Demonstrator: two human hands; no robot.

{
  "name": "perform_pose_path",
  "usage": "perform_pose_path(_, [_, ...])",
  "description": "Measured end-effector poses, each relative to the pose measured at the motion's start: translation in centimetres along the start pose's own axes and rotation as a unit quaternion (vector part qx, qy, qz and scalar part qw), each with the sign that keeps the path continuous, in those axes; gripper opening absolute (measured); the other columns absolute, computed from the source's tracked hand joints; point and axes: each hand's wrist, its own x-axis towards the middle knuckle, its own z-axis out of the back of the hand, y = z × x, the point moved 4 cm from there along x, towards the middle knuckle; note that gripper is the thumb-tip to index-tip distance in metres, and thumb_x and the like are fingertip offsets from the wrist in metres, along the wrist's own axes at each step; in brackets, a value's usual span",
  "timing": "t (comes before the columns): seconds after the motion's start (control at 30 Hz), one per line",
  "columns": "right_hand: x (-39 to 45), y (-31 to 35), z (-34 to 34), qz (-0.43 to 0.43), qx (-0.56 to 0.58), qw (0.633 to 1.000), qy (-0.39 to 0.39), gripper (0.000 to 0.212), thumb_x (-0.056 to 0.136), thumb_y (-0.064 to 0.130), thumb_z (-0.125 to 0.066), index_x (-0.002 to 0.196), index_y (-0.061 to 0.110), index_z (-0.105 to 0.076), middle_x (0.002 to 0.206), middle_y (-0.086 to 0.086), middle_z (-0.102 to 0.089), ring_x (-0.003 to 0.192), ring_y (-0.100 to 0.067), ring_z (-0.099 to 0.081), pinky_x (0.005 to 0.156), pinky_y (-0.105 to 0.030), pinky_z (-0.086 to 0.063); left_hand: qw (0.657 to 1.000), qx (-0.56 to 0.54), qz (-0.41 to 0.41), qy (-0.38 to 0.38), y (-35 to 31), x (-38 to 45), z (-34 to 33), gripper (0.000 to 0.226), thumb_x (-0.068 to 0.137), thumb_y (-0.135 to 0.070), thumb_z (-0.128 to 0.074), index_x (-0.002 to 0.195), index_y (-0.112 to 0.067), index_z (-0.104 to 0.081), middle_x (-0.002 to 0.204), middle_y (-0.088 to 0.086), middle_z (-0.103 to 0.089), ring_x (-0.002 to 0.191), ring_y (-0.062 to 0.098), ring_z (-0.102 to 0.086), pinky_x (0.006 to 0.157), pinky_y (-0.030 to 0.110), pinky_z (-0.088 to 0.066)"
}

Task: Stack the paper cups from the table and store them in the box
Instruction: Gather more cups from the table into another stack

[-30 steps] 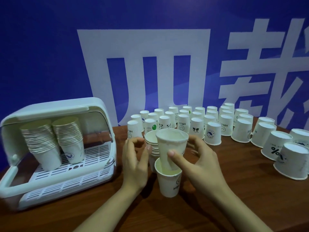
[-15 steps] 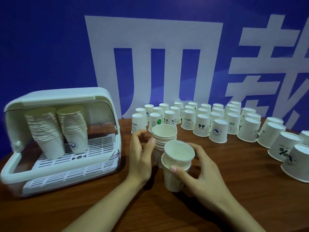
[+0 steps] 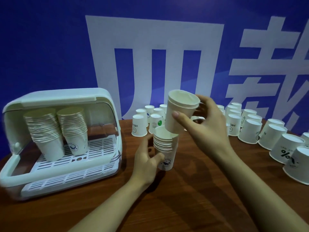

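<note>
Blue wall with white characters behind a brown table (image 3: pixel 192 198). Your right hand (image 3: pixel 205 124) pinches a nested pair of cups (image 3: pixel 181 111), perhaps three, tilted just above the stack (image 3: pixel 165 146). Your left hand (image 3: pixel 147 161) curls round that stack low down. Cups are light, thin-walled, easily crushed: grip mid-wall, gently. Box (image 3: pixel 55 139) at left holds two stacks; loose cups (image 3: pixel 249 131) wait upturned behind.

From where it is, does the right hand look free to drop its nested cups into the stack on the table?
Probably yes. The right hand holds the nested cups tilted just above the stack, whose open mouth is unobstructed, and the left hand steadies it low down.
</note>
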Motion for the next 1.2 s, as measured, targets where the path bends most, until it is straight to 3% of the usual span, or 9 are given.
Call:
perform_pose_path(0.13, [0.6,-1.1,-2.5,-0.01,-0.035,0.999,0.041,0.058,0.072,0.036,-0.089,0.121,0.031,-0.057,0.105,0.023,-0.065,0.095,0.012,-0.062,0.075,-0.007,-0.048,0.999,0.044,-0.025,-0.014,-0.4,-0.1,-0.1,0.064,0.062,-0.045,-0.074,0.124,-0.04,-0.061,0.123,-0.009,-0.072,0.112,0.005,-0.066,0.096,0.032,-0.056])
perform_pose_path(0.33, [-1.2,-4.0,-4.2,-0.046,-0.079,0.992,0.086,0.068,0.071,0.043,-0.088,0.129,0.027,-0.056,0.12,0.01,-0.066,0.113,-0.007,-0.06,0.091,-0.021,-0.046,0.996,0.075,-0.035,-0.032,0.2,0.0,0.0,0.068,0.062,-0.044,-0.078,0.127,-0.037,-0.059,0.126,-0.01,-0.07,0.117,0.011,-0.064,0.1,0.045,-0.055])
perform_pose_path(0.43, [-1.6,-4.3,-4.2,-0.055,-0.059,0.993,0.091,0.084,0.07,0.062,-0.08,0.139,0.025,-0.052,0.125,0.012,-0.061,0.114,-0.003,-0.055,0.089,-0.012,-0.041,0.996,0.078,-0.039,-0.036,0.1,0.0,0.0,0.068,0.062,-0.044,-0.08,0.126,-0.041,-0.057,0.126,-0.01,-0.069,0.117,0.012,-0.065,0.098,0.041,-0.056])
perform_pose_path(0.5, [-1.7,-4.4,-4.1,-0.053,-0.052,0.994,0.081,0.091,0.066,0.076,-0.063,0.14,0.023,-0.056,0.127,0.009,-0.063,0.119,-0.006,-0.056,0.099,-0.024,-0.045,0.996,0.077,-0.033,-0.029,0.3,0.1,-0.1,0.072,0.062,-0.041,-0.082,0.129,-0.04,-0.056,0.128,-0.008,-0.068,0.117,0.015,-0.066,0.096,0.044,-0.058])
perform_pose_path(0.7, [-1.7,-5.5,-4.7,-0.005,-0.144,0.988,0.056,0.06,0.077,0.076,-0.047,0.098,0.029,-0.077,0.107,0.013,-0.07,0.112,-0.02,-0.059,0.101,-0.042,-0.044,0.997,0.08,-0.02,-0.012,0.6,0.2,-0.4,0.075,0.057,-0.049,-0.082,0.127,-0.039,-0.056,0.127,-0.007,-0.07,0.11,0.011,-0.069,0.095,0.038,-0.058])
perform_pose_path(0.8, [-1.9,-5.7,-4.5,-0.017,-0.113,0.992,0.052,0.062,0.072,0.077,-0.054,0.116,0.034,-0.066,0.107,0.021,-0.065,0.117,-0.015,-0.057,0.104,-0.043,-0.043,0.996,0.09,-0.02,-0.008,0.7,0.2,-0.5,0.073,0.055,-0.049,-0.081,0.123,-0.035,-0.058,0.121,-0.006,-0.072,0.102,0.008,-0.071,0.089,0.033,-0.059])
perform_pose_path(0.9, [-0.7,-7.1,-2.6,-0.04,-0.066,0.996,0.044,0.066,0.075,0.075,-0.056,0.127,0.033,-0.058,0.113,0.019,-0.066,0.12,-0.01,-0.056,0.103,-0.037,-0.042,0.994,0.106,-0.024,0.001,0.5,0.2,-0.6,0.076,0.057,-0.054,-0.08,0.127,-0.035,-0.056,0.123,-0.014,-0.07,0.105,-0.003,-0.066,0.083,0.012,-0.051])
perform_pose_path(1.03, [2.5,-13.6,1.6,-0.074,-0.214,0.973,-0.052,0.057,0.09,0.048,-0.063,0.137,0.019,-0.055,0.137,-0.004,-0.06,0.131,-0.025,-0.05,0.111,-0.047,-0.04,0.991,0.133,-0.033,0.008,0.5,0.4,-0.8,0.078,0.058,-0.06,-0.077,0.129,-0.036,-0.055,0.122,-0.019,-0.067,0.106,-0.007,-0.062,0.085,0.011,-0.05])
perform_pose_path(1.2, [4.5,-19.8,4.0,-0.169,-0.325,0.93,-0.009,0.095,0.089,0.045,-0.07,0.161,0.03,-0.009,0.167,-0.005,-0.024,0.151,-0.036,-0.023,0.118,-0.06,-0.028,0.992,0.125,-0.034,0.004,0.6,0.4,-1.0,0.07,0.056,-0.058,-0.079,0.119,-0.041,-0.056,0.117,-0.019,-0.069,0.101,-0.004,-0.064,0.079,0.009,-0.048])
